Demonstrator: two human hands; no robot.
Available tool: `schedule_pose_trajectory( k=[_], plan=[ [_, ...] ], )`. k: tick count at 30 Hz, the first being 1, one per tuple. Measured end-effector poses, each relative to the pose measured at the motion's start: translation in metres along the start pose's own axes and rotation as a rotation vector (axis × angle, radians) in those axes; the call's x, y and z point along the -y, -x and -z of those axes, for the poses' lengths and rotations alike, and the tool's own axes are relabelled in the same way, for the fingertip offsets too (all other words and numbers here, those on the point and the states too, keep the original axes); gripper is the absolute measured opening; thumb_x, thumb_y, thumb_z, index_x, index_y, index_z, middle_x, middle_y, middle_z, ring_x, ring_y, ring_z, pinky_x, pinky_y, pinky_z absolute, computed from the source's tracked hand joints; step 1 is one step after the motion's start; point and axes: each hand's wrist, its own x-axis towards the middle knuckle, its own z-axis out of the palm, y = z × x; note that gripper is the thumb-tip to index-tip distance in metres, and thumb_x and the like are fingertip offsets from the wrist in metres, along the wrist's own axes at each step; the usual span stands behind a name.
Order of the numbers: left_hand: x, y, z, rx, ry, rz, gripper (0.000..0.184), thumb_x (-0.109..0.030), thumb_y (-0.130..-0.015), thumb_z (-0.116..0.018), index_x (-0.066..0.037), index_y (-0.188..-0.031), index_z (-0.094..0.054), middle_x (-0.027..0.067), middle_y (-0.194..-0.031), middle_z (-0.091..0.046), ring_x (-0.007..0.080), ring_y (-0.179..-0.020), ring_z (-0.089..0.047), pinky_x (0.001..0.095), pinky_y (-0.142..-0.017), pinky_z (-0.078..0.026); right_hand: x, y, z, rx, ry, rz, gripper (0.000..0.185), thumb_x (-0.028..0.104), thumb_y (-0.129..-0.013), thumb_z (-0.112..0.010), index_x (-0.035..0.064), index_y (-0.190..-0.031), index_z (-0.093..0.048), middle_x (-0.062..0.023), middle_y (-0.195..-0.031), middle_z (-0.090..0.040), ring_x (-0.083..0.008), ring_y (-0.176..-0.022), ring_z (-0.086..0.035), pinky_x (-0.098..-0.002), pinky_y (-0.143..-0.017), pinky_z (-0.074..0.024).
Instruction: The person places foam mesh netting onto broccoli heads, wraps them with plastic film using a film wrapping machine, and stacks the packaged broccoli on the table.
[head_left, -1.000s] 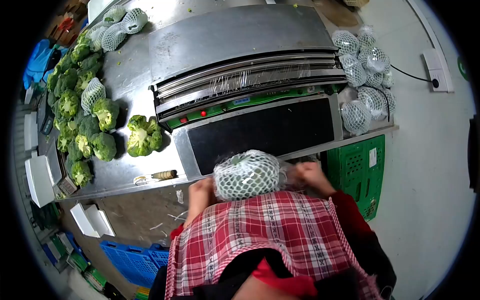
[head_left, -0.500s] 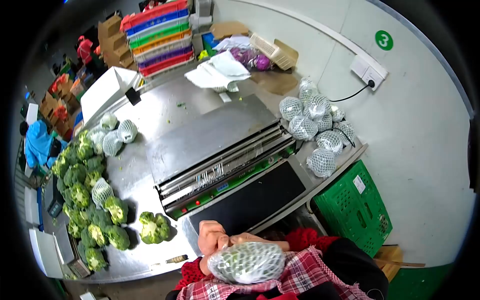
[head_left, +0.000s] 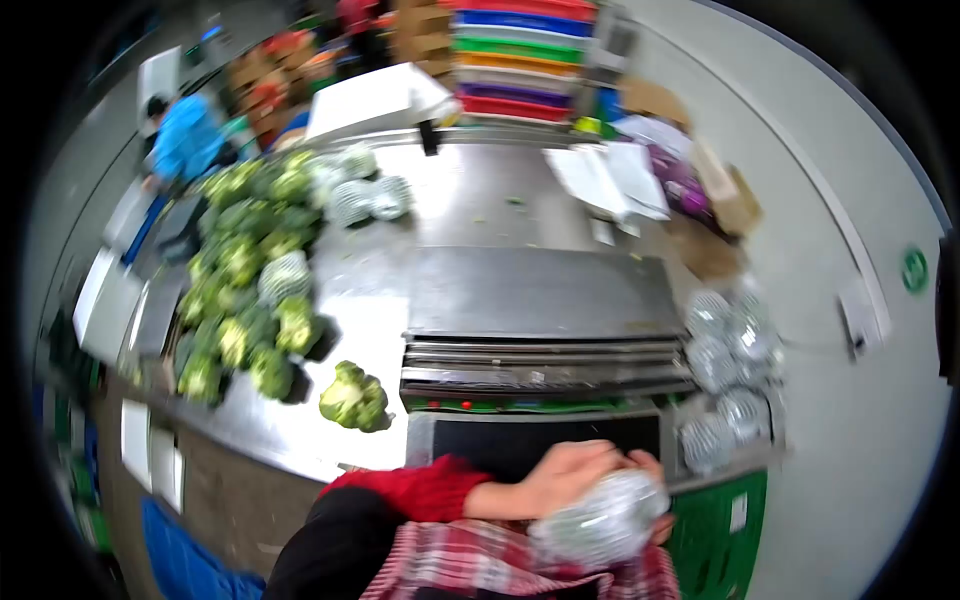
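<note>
A wrapped bundle in white foam net (head_left: 605, 520) is held close to the checked apron, in front of the black plate (head_left: 540, 440) of the wrapping machine (head_left: 545, 300). My left hand (head_left: 570, 475) lies over its top, fingers bent against the film. On the bundle's right side my right hand (head_left: 655, 490) grips it, mostly hidden behind the bundle. A single broccoli head (head_left: 352, 396) sits on the steel table left of the machine. Motion blurs the picture.
Loose broccoli (head_left: 240, 260) is piled at the left, with netted pieces (head_left: 370, 200) behind it. Wrapped bundles (head_left: 730, 350) stand right of the machine, above a green crate (head_left: 715, 530). Stacked coloured crates (head_left: 520, 60) are at the back. A person in blue (head_left: 188, 138) is far left.
The view has swung, so the table appears shifted. The bundle has moved right in the picture with both hands on it; the left forearm now reaches across the apron.
</note>
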Motion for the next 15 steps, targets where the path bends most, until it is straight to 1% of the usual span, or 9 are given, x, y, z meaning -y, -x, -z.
schedule_pose_trajectory(
  k=[1,2,3,6,8,10,11,12,15],
  plan=[
    [0.022,-0.028,0.007,-0.057,-0.144,-0.075,0.023,-0.020,-0.099,-0.048,-0.001,-0.088,-0.056,0.0089,-0.068,-0.052,0.0192,-0.063,-0.051,0.0311,-0.062,-0.045,0.007,-0.015,0.022,0.015,-0.091,0.026,0.066,0.050,-0.092,-0.048,-0.0016,-0.132,-0.045,-0.0150,-0.127,-0.054,-0.0263,-0.114,-0.054,-0.0428,-0.102,-0.0412],
    [0.023,-0.056,0.004,-0.062,-0.444,-0.075,0.021,-0.016,-0.096,-0.049,-0.001,-0.082,-0.053,0.0110,-0.074,-0.053,0.0213,-0.068,-0.053,0.0355,-0.062,-0.045,0.024,-0.025,0.051,0.038,-0.161,0.053,0.073,0.057,-0.091,-0.046,-0.0016,-0.134,-0.043,-0.0155,-0.128,-0.054,-0.0276,-0.114,-0.054,-0.0446,-0.103,-0.0408],
    [0.030,-0.074,0.000,-0.131,-0.687,-0.091,0.011,-0.014,-0.092,-0.055,-0.005,-0.090,-0.058,0.0156,-0.081,-0.057,0.0302,-0.075,-0.060,0.0395,-0.064,-0.048,0.042,-0.042,0.086,0.128,-0.243,0.058,0.080,0.064,-0.091,-0.044,-0.0015,-0.136,-0.041,-0.0161,-0.129,-0.053,-0.0290,-0.113,-0.054,-0.0464,-0.103,-0.0405],
    [-0.005,-0.100,0.041,-0.222,-0.792,-0.383,0.029,-0.023,-0.084,-0.067,-0.008,-0.108,-0.060,0.0151,-0.095,-0.063,0.0331,-0.081,-0.064,0.0389,-0.070,-0.052,0.117,-0.067,0.114,-0.391,-0.008,0.400,0.062,0.048,-0.093,-0.047,0.0016,-0.134,-0.044,-0.0150,-0.130,-0.052,-0.0294,-0.115,-0.054,-0.0448,-0.103,-0.0411],
    [-0.033,-0.114,0.125,-0.346,-0.939,-0.298,0.041,-0.029,-0.079,-0.071,-0.008,-0.113,-0.060,0.0145,-0.101,-0.064,0.0280,-0.078,-0.065,0.0362,-0.070,-0.053,0.159,-0.076,0.154,-0.591,0.157,0.491,0.051,0.037,-0.095,-0.049,0.0036,-0.133,-0.047,-0.0142,-0.131,-0.051,-0.0297,-0.116,-0.053,-0.0437,-0.102,-0.0415],
    [-0.057,-0.133,0.227,-0.778,-1.102,-0.168,0.046,-0.037,-0.080,-0.068,-0.009,-0.115,-0.058,0.0147,-0.096,-0.065,0.0255,-0.071,-0.063,0.0352,-0.065,-0.051,0.180,-0.087,0.185,-0.751,0.252,0.433,0.054,0.037,-0.097,-0.048,0.0009,-0.137,-0.043,-0.0134,-0.134,-0.051,-0.0291,-0.117,-0.053,-0.0408,-0.104,-0.0385],
    [-0.060,-0.144,0.292,-0.909,-1.297,-0.074,0.052,-0.040,-0.079,-0.069,-0.008,-0.117,-0.056,0.0145,-0.103,-0.064,0.0260,-0.077,-0.064,0.0373,-0.068,-0.051,0.187,-0.090,0.208,-0.855,0.342,0.416,0.054,0.036,-0.097,-0.049,-0.0004,-0.136,-0.044,-0.0151,-0.133,-0.051,-0.0302,-0.116,-0.053,-0.0412,-0.103,-0.0393],
    [-0.067,-0.153,0.343,-0.963,-1.300,-0.081,0.057,-0.036,-0.078,-0.069,-0.002,-0.120,-0.053,0.0190,-0.119,-0.058,0.0338,-0.111,-0.056,0.0430,-0.091,-0.046,0.189,-0.094,0.231,-0.970,0.484,0.393,0.054,0.035,-0.097,-0.049,-0.0017,-0.136,-0.044,-0.0168,-0.132,-0.052,-0.0312,-0.116,-0.053,-0.0415,-0.103,-0.0400],
    [-0.066,-0.182,0.457,-1.075,-1.522,0.033,0.071,-0.038,-0.075,-0.073,-0.002,-0.129,-0.045,0.0197,-0.131,-0.049,0.0360,-0.117,-0.050,0.0445,-0.092,-0.045,0.197,-0.091,0.278,-1.358,1.280,0.155,0.053,0.033,-0.096,-0.050,-0.0056,-0.133,-0.045,-0.0219,-0.130,-0.052,-0.0343,-0.114,-0.054,-0.0426,-0.100,-0.0423]
  ],
)
